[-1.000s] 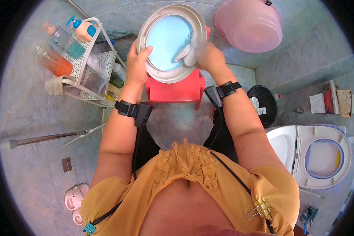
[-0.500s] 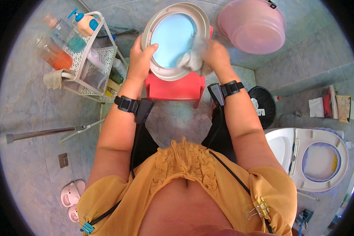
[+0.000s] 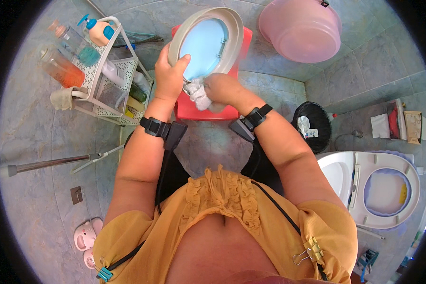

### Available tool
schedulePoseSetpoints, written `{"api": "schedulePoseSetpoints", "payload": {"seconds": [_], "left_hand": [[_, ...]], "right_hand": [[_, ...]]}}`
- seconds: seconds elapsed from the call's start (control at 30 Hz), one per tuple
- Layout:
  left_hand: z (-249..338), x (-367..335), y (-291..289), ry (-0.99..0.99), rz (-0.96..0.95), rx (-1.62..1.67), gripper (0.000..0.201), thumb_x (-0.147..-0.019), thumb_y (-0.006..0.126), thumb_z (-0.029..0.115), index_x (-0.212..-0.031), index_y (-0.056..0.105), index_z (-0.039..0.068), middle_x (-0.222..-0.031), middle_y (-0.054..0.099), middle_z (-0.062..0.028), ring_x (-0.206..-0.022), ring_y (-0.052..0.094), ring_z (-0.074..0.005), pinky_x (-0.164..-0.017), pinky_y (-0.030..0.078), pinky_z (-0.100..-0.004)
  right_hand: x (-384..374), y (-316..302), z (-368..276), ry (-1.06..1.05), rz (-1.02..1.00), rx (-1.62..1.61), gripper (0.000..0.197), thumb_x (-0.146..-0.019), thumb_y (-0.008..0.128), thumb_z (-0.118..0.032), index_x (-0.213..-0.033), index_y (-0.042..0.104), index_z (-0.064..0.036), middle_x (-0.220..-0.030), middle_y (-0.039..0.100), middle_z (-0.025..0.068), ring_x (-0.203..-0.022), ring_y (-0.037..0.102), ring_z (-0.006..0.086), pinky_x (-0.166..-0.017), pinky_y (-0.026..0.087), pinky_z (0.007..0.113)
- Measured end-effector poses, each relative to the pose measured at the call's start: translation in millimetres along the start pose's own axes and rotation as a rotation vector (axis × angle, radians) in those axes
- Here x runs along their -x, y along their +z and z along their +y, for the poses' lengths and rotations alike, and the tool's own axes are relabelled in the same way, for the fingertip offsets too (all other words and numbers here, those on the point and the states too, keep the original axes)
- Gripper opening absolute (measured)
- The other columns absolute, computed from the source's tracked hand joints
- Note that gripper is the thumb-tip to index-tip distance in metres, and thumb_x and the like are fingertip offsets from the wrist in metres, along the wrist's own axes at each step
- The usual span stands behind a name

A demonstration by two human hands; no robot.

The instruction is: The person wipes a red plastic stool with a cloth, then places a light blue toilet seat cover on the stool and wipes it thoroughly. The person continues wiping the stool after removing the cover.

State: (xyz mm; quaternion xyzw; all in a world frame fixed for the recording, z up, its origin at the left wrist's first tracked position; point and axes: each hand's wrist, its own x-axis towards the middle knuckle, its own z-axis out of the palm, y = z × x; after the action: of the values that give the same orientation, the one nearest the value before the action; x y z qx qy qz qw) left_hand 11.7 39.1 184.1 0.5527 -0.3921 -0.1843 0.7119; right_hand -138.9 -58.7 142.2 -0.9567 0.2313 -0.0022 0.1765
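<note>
A round, shallow thing (image 3: pixel 204 47) with a thick pale-grey rim and a light-blue inner face is held up in front of me, tilted. On its left side my left hand (image 3: pixel 170 73) grips the rim, thumb over the front edge. My right hand (image 3: pixel 225 89) is closed on a crumpled whitish cloth (image 3: pixel 199 94), pressed at the lower edge of the rim. Small dark marks or fittings show on the right part of the blue face. Under and behind it stands a red plastic stool (image 3: pixel 208 111), partly hidden.
At left stands a white shelf rack (image 3: pixel 120 71) with bottles. A pink basin (image 3: pixel 300 33) leans at the back right. To the right are a black-lined bin (image 3: pixel 321 125) and a toilet (image 3: pixel 388 220) with its seat raised. A metal pole (image 3: pixel 52 163) juts in from the left.
My right hand has moved the cloth left and down, from the rim's lower right to its bottom. The round thing has shifted slightly left and tilted more.
</note>
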Motion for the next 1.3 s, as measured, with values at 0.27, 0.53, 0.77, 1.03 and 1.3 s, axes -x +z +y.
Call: {"api": "schedulePoseSetpoints", "payload": {"seconds": [0.27, 0.53, 0.77, 1.03, 1.3], "left_hand": [[-6.5, -11.7, -9.5, -0.012, 0.065, 0.163, 0.045, -0.091, 0.061, 0.012, -0.133, 0.056, -0.005, -0.122, 0.065, -0.0122, -0.110, 0.061, -0.0206, -0.099, 0.047, -0.0336], [-10.2, -15.9, -4.3, 0.007, 0.207, 0.245, 0.046, -0.091, 0.065, 0.013, -0.132, 0.056, -0.005, -0.123, 0.065, -0.0138, -0.111, 0.061, -0.0213, -0.099, 0.047, -0.0348], [-10.2, -2.2, 12.3, 0.054, 0.100, -0.011, 0.052, -0.086, 0.072, 0.012, -0.133, 0.057, -0.004, -0.121, 0.068, -0.0145, -0.108, 0.064, -0.0221, -0.096, 0.050, -0.0355], [-11.5, -4.3, 9.4, 0.039, 0.076, 0.028, 0.054, -0.086, 0.071, 0.012, -0.134, 0.056, -0.005, -0.120, 0.068, -0.0133, -0.107, 0.064, -0.0204, -0.096, 0.050, -0.0342], [-14.8, -3.3, 9.4, 0.021, 0.105, 0.122, 0.052, -0.087, 0.071, 0.013, -0.133, 0.056, -0.006, -0.120, 0.068, -0.0134, -0.106, 0.064, -0.0202, -0.095, 0.050, -0.0336]], "right_hand": [[9.8, -35.9, 30.8, 0.082, 0.063, -0.398, 0.033, -0.085, 0.060, -0.028, -0.104, 0.075, -0.0046, -0.096, 0.073, 0.0211, -0.090, 0.069, 0.0395, -0.083, 0.055, 0.047], [7.7, -39.7, 27.5, 0.277, 0.276, 0.108, 0.026, -0.088, 0.058, -0.024, -0.100, 0.074, -0.0065, -0.096, 0.071, 0.0202, -0.091, 0.071, 0.0367, -0.082, 0.057, 0.050], [8.3, -16.5, -18.9, 0.082, -0.085, -0.402, 0.031, -0.091, 0.057, -0.030, -0.102, 0.073, -0.0052, -0.095, 0.072, 0.0220, -0.090, 0.070, 0.0386, -0.083, 0.055, 0.048], [1.4, -8.8, 2.4, 0.016, -0.007, -0.252, 0.034, -0.092, 0.055, -0.030, -0.103, 0.074, -0.0047, -0.096, 0.073, 0.0211, -0.091, 0.071, 0.0390, -0.083, 0.055, 0.048], [-5.9, -10.1, 28.6, 0.139, 0.054, 0.035, 0.032, -0.092, 0.053, -0.025, -0.103, 0.072, -0.0017, -0.099, 0.072, 0.0241, -0.093, 0.069, 0.0420, -0.085, 0.053, 0.050]]}}
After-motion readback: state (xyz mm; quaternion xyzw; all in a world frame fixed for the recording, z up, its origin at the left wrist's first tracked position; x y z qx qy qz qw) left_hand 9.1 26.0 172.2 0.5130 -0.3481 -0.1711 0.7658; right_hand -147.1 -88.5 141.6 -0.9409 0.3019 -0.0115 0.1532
